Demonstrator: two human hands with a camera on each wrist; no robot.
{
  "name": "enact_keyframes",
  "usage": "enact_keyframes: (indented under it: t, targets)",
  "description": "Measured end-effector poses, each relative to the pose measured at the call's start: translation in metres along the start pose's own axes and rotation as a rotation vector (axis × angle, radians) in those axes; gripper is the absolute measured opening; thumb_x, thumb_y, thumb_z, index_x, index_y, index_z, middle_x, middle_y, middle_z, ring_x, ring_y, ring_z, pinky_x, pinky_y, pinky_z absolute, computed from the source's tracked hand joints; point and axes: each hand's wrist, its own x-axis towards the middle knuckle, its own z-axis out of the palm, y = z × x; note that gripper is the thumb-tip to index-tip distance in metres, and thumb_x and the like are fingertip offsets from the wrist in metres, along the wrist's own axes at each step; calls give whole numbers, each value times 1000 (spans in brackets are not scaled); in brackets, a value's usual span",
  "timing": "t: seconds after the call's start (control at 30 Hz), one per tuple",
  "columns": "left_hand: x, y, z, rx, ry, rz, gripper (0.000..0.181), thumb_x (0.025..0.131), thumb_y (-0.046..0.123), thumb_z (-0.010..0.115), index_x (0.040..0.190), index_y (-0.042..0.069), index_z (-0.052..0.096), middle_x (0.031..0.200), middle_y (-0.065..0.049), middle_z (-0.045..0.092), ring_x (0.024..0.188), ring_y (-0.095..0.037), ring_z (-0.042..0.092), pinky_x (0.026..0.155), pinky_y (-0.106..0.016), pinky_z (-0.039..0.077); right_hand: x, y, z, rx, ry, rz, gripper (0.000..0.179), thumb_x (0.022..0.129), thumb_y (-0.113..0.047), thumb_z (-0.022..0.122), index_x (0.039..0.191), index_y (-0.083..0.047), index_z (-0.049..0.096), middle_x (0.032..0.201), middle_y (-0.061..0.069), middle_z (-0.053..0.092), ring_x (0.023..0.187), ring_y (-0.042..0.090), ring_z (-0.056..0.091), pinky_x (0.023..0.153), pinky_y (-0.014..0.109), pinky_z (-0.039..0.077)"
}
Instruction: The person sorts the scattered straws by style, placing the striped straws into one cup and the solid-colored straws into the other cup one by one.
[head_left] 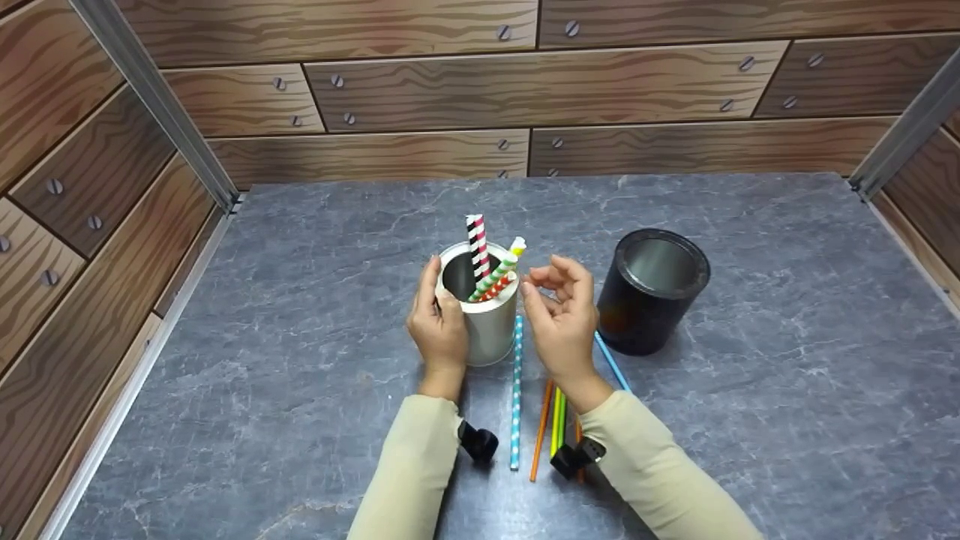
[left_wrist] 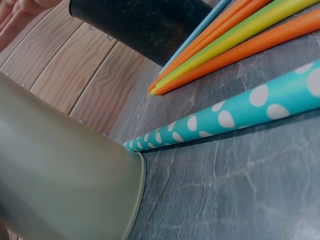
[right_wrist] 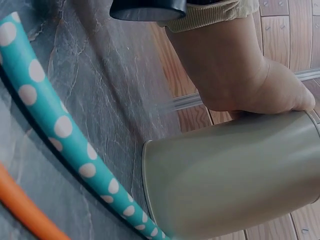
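A pale grey-white can (head_left: 491, 339) stands upright on the table, with several striped paper straws (head_left: 475, 251) leaning inside it. My left hand (head_left: 441, 330) grips the can's left side, thumb up at the rim; the right wrist view shows this hand (right_wrist: 270, 90) against the can wall. Just right of the rim is my right hand (head_left: 564, 319), its fingers loosely bent and nothing visible between them. Below the can, a turquoise straw with white dots (head_left: 516, 397) lies lengthwise, its far end by the can's base in the left wrist view.
A black can (head_left: 637, 315) with an open top stands right of my right hand. Plain straws lie under my right forearm: an orange straw (head_left: 541, 435), yellow and green ones, and a blue straw (head_left: 613, 362). Wood-patterned panels (head_left: 420, 90) border the table behind and at the sides.
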Motion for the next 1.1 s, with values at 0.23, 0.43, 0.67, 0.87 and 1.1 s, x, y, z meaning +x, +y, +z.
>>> enact_keyframes:
  t: [0.23,0.43,0.67,0.87,1.1]
  targets:
    - [0,-1,0,2,10,13,42,85,12,42,121,-3,59,121,-16,61,113,-26,57,93,-33,47,-3,0,-7,-61,-39,72,35,79,10,61,111,11,45,91,22,59,85,10,59,67,22,55]
    - [0,0,0,4,14,10,42,84,12,43,121,-2,59,121,-16,61,113,-27,57,95,-33,46,-10,2,-12,-158,-81,169,34,78,7,64,109,8,49,91,21,60,84,22,61,66,25,56]
    - [0,0,0,2,20,12,42,84,12,43,120,-3,59,120,-17,61,113,-28,57,95,-33,45,-15,6,-17,-262,-169,326,37,76,2,67,110,5,52,93,20,60,83,27,63,70,29,56]
    - [0,1,0,8,8,17,44,83,13,42,121,-2,59,121,-17,61,113,-28,57,94,-34,46,-17,7,-20,-407,-251,409,43,73,-5,71,113,1,55,93,16,63,83,26,63,73,37,54]
    - [1,-1,0,9,4,25,46,83,14,40,121,-3,58,121,-18,61,113,-28,57,94,-34,47,-18,10,-24,-536,-377,522,51,72,-12,73,118,1,55,95,13,64,85,25,63,71,37,53]
